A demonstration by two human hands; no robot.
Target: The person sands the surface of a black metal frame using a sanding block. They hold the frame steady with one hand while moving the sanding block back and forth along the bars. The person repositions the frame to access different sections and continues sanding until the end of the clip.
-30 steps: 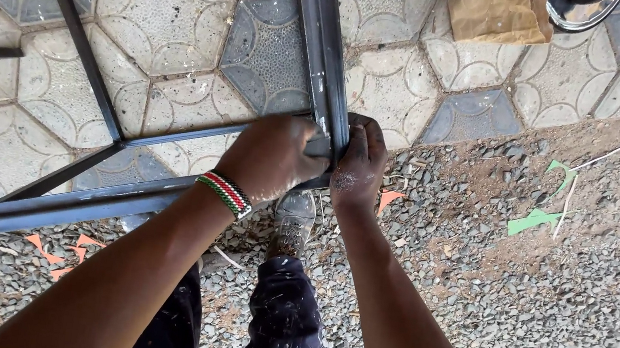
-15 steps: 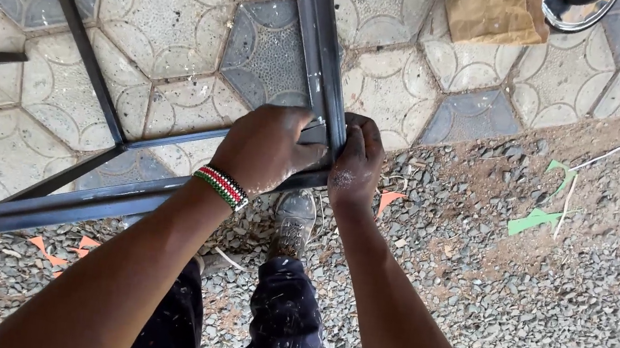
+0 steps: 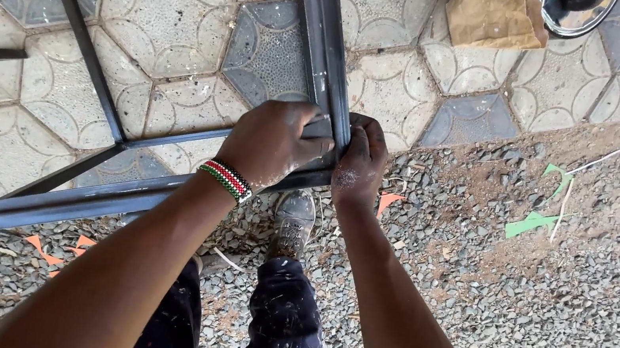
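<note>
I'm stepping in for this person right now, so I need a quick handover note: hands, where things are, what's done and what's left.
Left hand, beaded wristband on its wrist: closed over the corner of the dark metal frame.
Right hand: gripping the same corner from the outer side.
Frame: lies over the patterned paving, its near rail along the gravel edge; thinner bars cross inside it.
Nearby: brown paper bag and a shiny metal object, partly cut off, at top right.
Done: both hands hold the corner.
Left: nothing more can be told.
</note>
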